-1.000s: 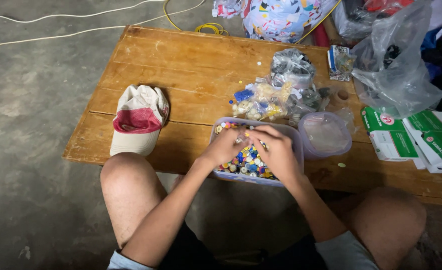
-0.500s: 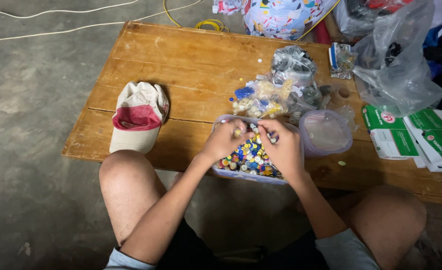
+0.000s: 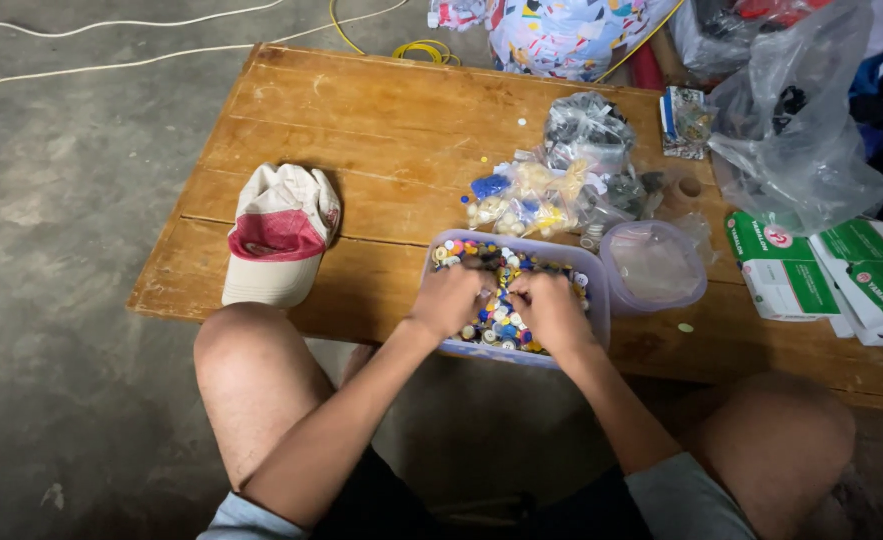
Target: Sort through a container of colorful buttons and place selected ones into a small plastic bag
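Observation:
A pale purple plastic tub [image 3: 595, 300] full of small coloured beads [image 3: 501, 312] sits at the near edge of a low wooden table [image 3: 381, 150]. My left hand [image 3: 448, 300] and my right hand [image 3: 551, 310] are both down inside the tub, fingers curled into the beads, knuckles almost touching. What the fingers grip is hidden by the hands and the beads. The tub's lid [image 3: 653, 266] lies just to the right of it.
A white and red cap [image 3: 279, 236] lies on the table's left. Clear bags of beads [image 3: 561, 180] sit behind the tub. A big grey plastic bag [image 3: 801, 140] and green-white boxes [image 3: 821, 275] are at the right. My bare knees frame the table's near edge.
Both hands have dropped lower into the tub and come closer together, fingers digging into the beads. Everything else on the table stays put.

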